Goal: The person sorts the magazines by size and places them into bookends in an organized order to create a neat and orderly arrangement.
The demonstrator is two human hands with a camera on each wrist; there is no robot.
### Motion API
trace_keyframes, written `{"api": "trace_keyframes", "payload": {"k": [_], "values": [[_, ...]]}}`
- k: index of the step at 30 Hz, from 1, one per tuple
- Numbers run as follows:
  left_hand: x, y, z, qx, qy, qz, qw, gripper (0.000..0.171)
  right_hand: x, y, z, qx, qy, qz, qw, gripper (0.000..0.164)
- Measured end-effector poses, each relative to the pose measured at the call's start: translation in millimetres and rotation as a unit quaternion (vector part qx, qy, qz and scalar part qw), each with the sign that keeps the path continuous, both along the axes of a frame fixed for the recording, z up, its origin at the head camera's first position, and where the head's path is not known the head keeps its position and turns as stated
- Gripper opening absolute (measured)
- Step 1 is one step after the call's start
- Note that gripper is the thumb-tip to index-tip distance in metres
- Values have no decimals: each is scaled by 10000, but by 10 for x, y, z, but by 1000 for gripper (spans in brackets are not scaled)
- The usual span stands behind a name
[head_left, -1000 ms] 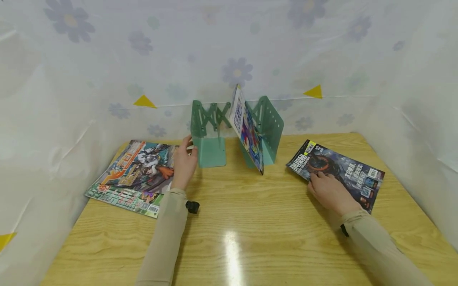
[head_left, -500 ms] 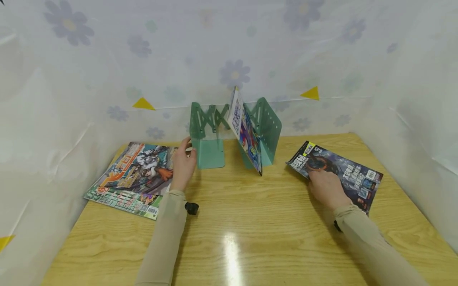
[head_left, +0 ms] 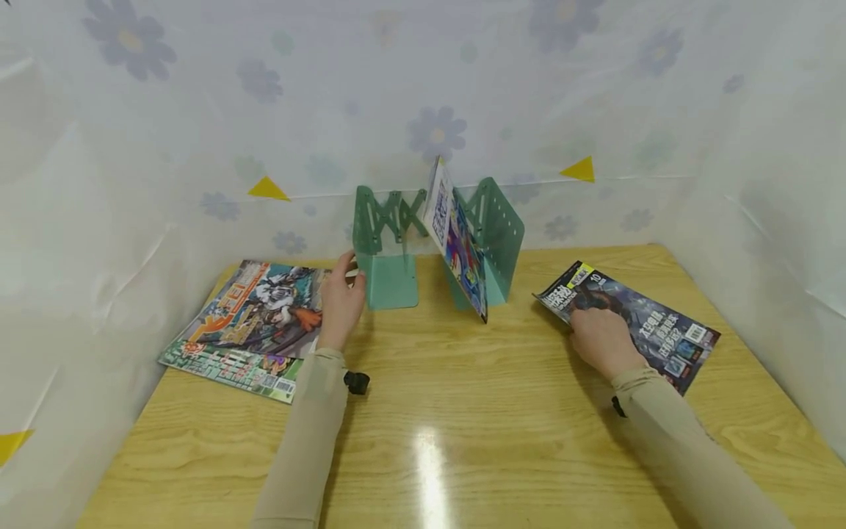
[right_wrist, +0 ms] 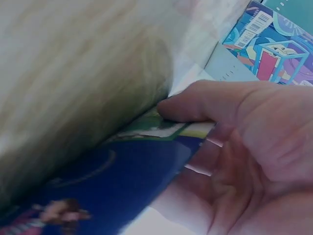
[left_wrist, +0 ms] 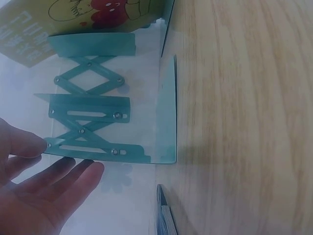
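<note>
My left hand (head_left: 341, 301) is at the left end plate of a green expandable bookend (head_left: 391, 283), thumb at the plate's front edge and fingers along its outer side. In the left wrist view the bookend's crossed metal links (left_wrist: 89, 78) show clearly. With my right hand (head_left: 604, 342) I pinch the left edge of a dark magazine (head_left: 661, 323). The right wrist view shows the thumb on one face and fingers on the other, with the magazine's blue cover (right_wrist: 112, 181) turned to the camera. Another magazine (head_left: 456, 242) leans, tilted, in the bookend's right section.
Overlapping magazines (head_left: 264, 308) lie left of my left hand on the wooden table (head_left: 476, 419). Flower-patterned sheeting (head_left: 317, 110) rises behind the bookend and along both sides, marked with yellow triangles (head_left: 267, 188).
My right hand has closed its fingers on the dark magazine's edge, and the magazine has shifted and tilted slightly. The left hand stays at the bookend.
</note>
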State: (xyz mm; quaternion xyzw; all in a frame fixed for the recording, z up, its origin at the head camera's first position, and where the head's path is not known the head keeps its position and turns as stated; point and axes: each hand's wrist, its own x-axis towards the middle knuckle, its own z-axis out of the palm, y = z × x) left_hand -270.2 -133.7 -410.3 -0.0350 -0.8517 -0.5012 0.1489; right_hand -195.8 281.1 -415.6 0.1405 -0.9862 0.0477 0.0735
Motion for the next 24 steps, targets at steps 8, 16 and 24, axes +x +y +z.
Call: {"api": "trace_keyframes", "payload": {"k": [8, 16, 24], "values": [[-19, 1, -21, -12, 52, -15, 10000, 45, 1, 25, 37, 67, -307, -79, 9995, 23], [-27, 1, -37, 42, 54, 0, 10000, 44, 70, 80, 93, -283, -540, -31, 9981, 14], [-18, 6, -19, 43, 133, -4, 9999, 44, 144, 87, 78, -462, -293, -93, 9985, 12]]}}
